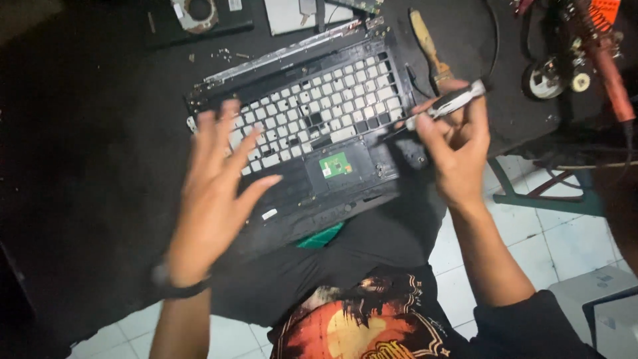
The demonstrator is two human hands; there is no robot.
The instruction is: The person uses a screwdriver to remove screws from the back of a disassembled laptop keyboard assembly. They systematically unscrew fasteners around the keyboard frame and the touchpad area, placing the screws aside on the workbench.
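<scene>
A black laptop palmrest frame [312,113] lies upside down on a dark work surface, showing the white backs of the keyboard cells and a small green circuit board [335,165]. My left hand [216,186] hovers open above its left side, fingers spread, holding nothing. My right hand [455,143] grips a silver and black screwdriver [446,104], whose tip points down-left at the frame's right edge.
A wooden-handled brush [427,45] lies beyond the frame. A soldering tool and small round parts [555,76] crowd the top right. Loose screws [222,54] and a flat dark panel [199,16] sit at the back. White floor tiles [551,239] show at right.
</scene>
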